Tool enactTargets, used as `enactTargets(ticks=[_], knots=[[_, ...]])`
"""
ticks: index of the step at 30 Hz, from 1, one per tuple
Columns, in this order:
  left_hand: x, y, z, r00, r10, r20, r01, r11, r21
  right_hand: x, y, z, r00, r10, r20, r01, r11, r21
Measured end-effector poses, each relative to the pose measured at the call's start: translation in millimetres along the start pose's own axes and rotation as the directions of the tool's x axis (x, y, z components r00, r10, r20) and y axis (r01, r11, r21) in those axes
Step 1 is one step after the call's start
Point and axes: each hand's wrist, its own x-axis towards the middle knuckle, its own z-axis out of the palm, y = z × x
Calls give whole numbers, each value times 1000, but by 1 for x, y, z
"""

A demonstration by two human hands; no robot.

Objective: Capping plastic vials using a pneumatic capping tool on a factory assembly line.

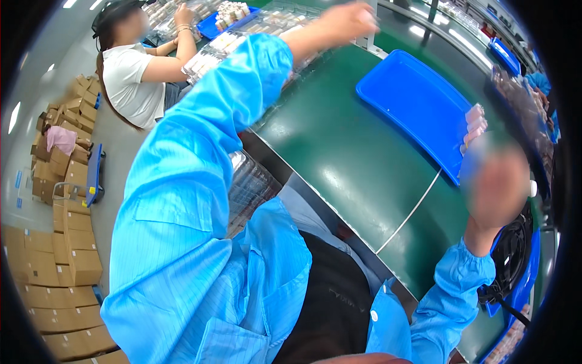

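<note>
My left hand reaches far forward at the end of a blue sleeve, over clear plastic trays filled with small pale items. It is motion-blurred, so its grip cannot be made out. My right hand is raised at the right, over the near edge of a blue tray that lies on the dark green conveyor belt. A few small pink tubes stick out of the top of this hand, side by side. The blue tray looks bare inside.
A person in a white shirt sits at the upper left, working at more clear trays. Cardboard boxes are stacked on the floor at the left beside a blue cart. Clear trays are stacked below the belt edge. Another blue bin holds black cables.
</note>
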Motion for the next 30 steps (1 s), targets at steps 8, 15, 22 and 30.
enactTargets(ticks=[8, 15, 22, 30], knots=[[81, -294, -132, 954, -248, 166, -45, 429, 902, 10, 0, 10, 1000, -8, 23, 9, 998, -65], [83, -230, -72, 985, 170, 38, -137, 619, 773, 19, -17, -12, 990, -121, -79, 113, 989, -92], [24, 64, 118, 843, 533, 77, -537, 842, 56, 25, -55, -27, 953, -289, -89, 293, 956, 31], [-17, 144, 249, 903, 409, 134, -417, 908, 41, 19, -58, -26, 955, -272, -117, 267, 962, -56]])
